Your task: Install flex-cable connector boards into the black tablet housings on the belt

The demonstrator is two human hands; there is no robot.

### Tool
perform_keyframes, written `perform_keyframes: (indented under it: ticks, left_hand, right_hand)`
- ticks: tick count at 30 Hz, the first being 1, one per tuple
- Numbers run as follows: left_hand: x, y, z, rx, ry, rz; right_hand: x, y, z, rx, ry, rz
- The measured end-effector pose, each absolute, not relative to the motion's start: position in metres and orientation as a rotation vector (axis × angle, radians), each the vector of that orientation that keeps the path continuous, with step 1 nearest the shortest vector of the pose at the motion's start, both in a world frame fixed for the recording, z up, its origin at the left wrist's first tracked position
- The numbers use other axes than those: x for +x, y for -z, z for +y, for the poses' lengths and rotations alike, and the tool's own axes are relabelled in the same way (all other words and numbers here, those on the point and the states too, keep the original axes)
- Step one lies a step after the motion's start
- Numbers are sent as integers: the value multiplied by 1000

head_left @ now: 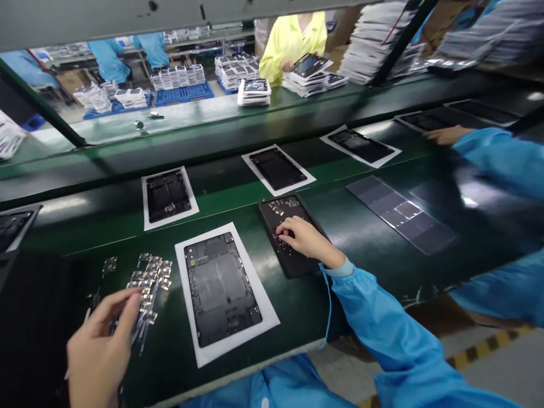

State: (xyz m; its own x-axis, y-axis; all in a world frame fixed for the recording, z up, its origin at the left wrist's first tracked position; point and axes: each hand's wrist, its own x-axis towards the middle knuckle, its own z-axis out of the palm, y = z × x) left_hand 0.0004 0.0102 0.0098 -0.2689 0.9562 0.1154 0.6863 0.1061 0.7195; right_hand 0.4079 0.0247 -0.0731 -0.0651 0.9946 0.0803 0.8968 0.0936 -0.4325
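Green workbench (378, 249); 1 near tablet shell (223, 289), dial centre.
Left hand (102, 343), 8 o'clock: half-curled beside small parts (148, 277); right hand (308, 239), 2 o'clock: pinched over black tray (292, 263); both holds unclear. Yellow-clad worker (278, 39), 1 o'clock.

On the long green counter (165, 362), a black rectangular tablet shell (223, 286) lies upon a white paper sheet (267, 326). At its nine o'clock is a heap of small silvery circuit pieces (153, 272); at its two o'clock, a black rectangular tray (294, 266) with tiny metal parts (277, 209) on it. At three o'clock from this tray lies a grey flat plastic panel (395, 212).
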Motion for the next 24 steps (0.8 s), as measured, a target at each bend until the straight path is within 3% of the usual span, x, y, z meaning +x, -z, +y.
perform_keyframes:
  ticks: [4,10,17,24]
  left_hand:
    - [-34,37,-2,1456,-677,2117]
    - [-61,61,-13,1380,-701,2141]
    - [-52,64,-9,1569,-846,2052]
    - [-50,72,-12,1825,-652,2183]
  right_hand:
    - [409,77,37,-1875,-425,-2101]
    - [417,67,42,-1751,-409,-2087]
    - [414,70,27,-1866,-426,-1485]
    - [402,59,24,-1911,-386,-1010]
